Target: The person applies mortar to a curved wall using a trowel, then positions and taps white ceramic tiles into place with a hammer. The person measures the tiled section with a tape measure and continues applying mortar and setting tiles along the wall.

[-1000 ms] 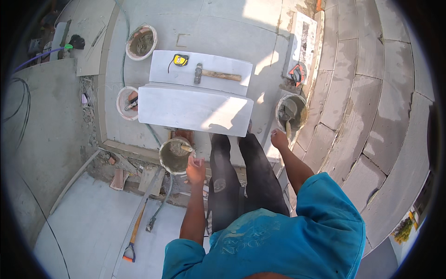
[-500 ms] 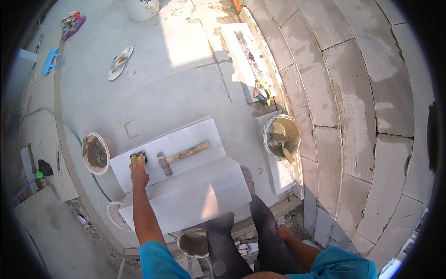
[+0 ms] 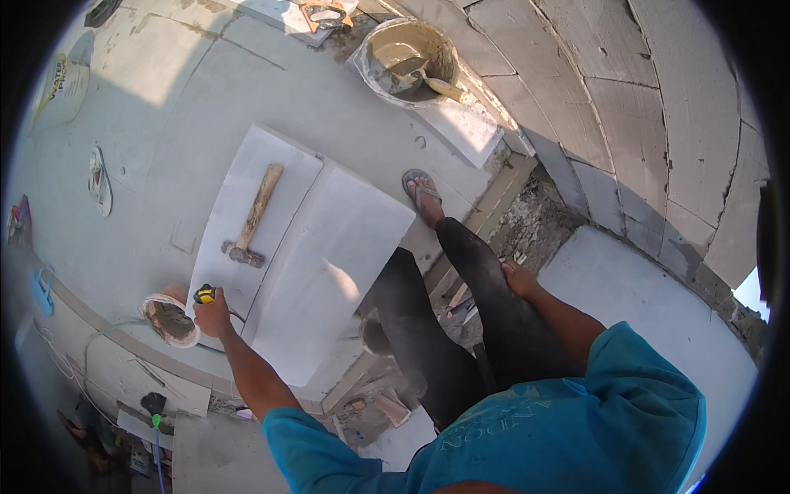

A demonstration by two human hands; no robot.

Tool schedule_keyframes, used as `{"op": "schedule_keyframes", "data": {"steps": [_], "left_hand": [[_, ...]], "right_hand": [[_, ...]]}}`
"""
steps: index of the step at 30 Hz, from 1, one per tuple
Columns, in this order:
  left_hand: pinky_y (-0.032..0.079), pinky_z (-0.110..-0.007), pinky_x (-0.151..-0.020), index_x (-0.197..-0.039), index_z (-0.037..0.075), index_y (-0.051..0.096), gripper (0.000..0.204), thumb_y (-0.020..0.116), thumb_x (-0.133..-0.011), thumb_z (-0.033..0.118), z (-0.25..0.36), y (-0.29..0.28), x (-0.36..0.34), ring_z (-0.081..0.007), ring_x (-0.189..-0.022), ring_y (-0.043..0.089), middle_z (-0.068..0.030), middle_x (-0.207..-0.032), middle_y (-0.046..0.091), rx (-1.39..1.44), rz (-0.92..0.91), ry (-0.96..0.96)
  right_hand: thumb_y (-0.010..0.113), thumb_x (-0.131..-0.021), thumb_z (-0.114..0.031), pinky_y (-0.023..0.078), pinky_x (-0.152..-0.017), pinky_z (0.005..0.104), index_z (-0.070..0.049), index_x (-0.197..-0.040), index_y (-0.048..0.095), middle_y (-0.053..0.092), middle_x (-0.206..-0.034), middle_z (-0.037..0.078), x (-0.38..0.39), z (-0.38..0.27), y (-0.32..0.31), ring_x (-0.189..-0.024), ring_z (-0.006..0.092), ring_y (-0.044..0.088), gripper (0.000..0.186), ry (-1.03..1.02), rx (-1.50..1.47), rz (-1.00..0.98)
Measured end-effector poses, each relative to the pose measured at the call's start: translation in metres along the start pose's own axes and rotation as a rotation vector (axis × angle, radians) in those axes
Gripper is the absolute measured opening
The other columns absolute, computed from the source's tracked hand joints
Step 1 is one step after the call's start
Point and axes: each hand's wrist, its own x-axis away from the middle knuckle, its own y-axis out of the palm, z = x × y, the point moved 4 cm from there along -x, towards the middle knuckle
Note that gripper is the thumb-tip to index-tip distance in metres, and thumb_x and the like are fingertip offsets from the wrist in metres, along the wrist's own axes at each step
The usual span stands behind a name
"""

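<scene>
My left hand (image 3: 212, 317) is closed around a yellow and black tape measure (image 3: 205, 293) at the left end of a pale building block. That block (image 3: 278, 156) lies against a second, larger-looking pale block (image 3: 350, 226), which is nearer my legs. On the first block rests a hammer (image 3: 257, 210) with a worn wooden handle, its metal head toward my left hand. My right hand (image 3: 518, 280) lies on my right leg near the knee and holds nothing; some of its fingers are hidden.
A bucket (image 3: 444, 53) of wet mortar holds a trowel (image 3: 447, 90) beside the block wall (image 3: 629, 132). A smaller mortar bucket (image 3: 185, 336) stands beyond my left hand. An orange-handled saw (image 3: 324, 15) lies farther off. Rubble (image 3: 539, 218) fills a gap by my feet.
The view has swung round, so the blocks and hammer appear turned. The tape measure, under my left fingers on the block before, is now gripped at the block's end. My right hand stays on my leg.
</scene>
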Motion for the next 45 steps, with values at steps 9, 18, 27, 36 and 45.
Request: {"op": "schedule_keyframes", "data": {"steps": [9,18,27,36,45], "left_hand": [[0.055,-0.041,-0.088,-0.125,-0.004,0.050,0.069,0.083,-0.082,0.037,-0.041,-0.146,0.179,-0.0280,-0.098,0.065,-0.0185,-0.112,0.064,0.629,-0.152,0.445],[0.054,-0.029,-0.075,-0.126,0.004,0.040,0.059,0.073,-0.076,0.004,0.088,-0.291,0.442,-0.0157,-0.090,0.059,-0.0081,-0.102,0.054,0.396,-1.109,1.010],[0.053,-0.035,-0.089,-0.159,0.013,-0.019,0.137,0.081,-0.066,0.002,0.217,-0.384,0.649,-0.0213,-0.096,0.062,-0.0134,-0.112,0.060,-0.443,-1.133,1.611],[0.047,-0.040,-0.105,-0.161,0.005,0.009,0.129,0.093,-0.066,0.028,0.295,-0.441,0.878,-0.0331,-0.121,0.063,-0.0229,-0.132,0.063,-0.788,-0.798,2.137],[0.052,-0.037,-0.077,-0.116,0.004,0.066,0.026,0.060,-0.102,0.025,0.381,-0.516,0.935,-0.0268,-0.081,0.069,-0.0141,-0.087,0.070,-0.334,-0.180,2.165]], "right_hand": [[0.059,-0.097,-0.051,0.042,-0.112,0.0467,-0.005,-0.155,0.034,0.036,-0.157,0.028,0.164,-0.105,-0.020,-0.135,0.0397,0.052,0.078,-0.053,-0.457,-0.282],[0.062,-0.093,-0.040,0.051,-0.090,0.0446,-0.005,-0.125,0.065,0.068,-0.118,0.019,0.299,-0.206,-0.084,-0.112,0.0313,0.065,0.047,-0.670,-1.090,-0.194],[0.063,-0.095,-0.022,0.052,-0.088,0.0394,-0.008,-0.121,0.067,0.071,-0.115,0.012,0.339,-0.089,-0.188,-0.103,0.0255,0.068,0.031,-0.847,-1.503,0.168],[0.067,-0.091,-0.013,0.054,-0.083,0.0375,-0.003,-0.110,0.062,0.069,-0.107,0.009,0.371,0.093,-0.324,-0.095,0.0199,0.068,0.022,-0.972,-1.476,0.454],[0.067,-0.093,-0.009,0.056,-0.075,0.0315,-0.005,-0.108,0.059,0.066,-0.097,0.006,0.327,0.387,-0.394,-0.085,0.0143,0.065,0.018,-0.800,-2.364,0.675]]}}
